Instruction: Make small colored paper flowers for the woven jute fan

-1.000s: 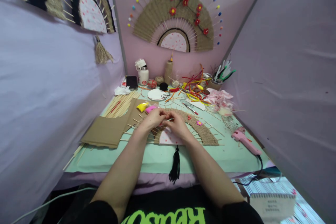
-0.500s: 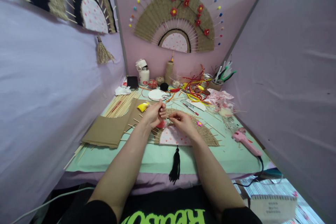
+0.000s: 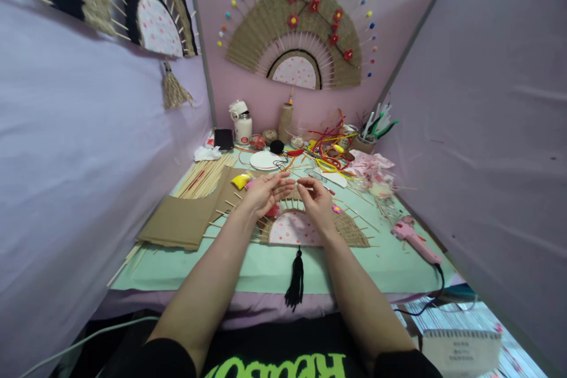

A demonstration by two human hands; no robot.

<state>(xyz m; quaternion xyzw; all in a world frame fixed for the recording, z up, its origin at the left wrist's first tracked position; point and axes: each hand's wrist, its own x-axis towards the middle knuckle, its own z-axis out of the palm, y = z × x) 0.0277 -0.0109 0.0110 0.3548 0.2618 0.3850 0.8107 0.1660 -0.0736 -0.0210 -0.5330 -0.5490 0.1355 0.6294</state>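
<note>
Green mat [image 3: 266, 266], pink booth | left hand [image 3: 264, 194] has opened since half a second ago, fingers wide, empty | right hand [image 3: 316, 204] pinched narrow, on what cannot tell | work likely passes to right hand | fan [image 3: 349, 229] mid-frame under both hands, long axis left-right, tassel [image 3: 296, 280] pointing down-frame

A woven fan [image 3: 349, 230] lay on the tabletop [image 3: 248, 271] by its front edge, its tassel [image 3: 296, 283] hanging over that edge. A cardboard sheet [image 3: 177, 221] lay left of it, skewers [image 3: 204, 174] behind the sheet, a glue gun [image 3: 414, 236] by the right edge, and a pen pot [image 3: 364, 143] at the far right corner.
</note>
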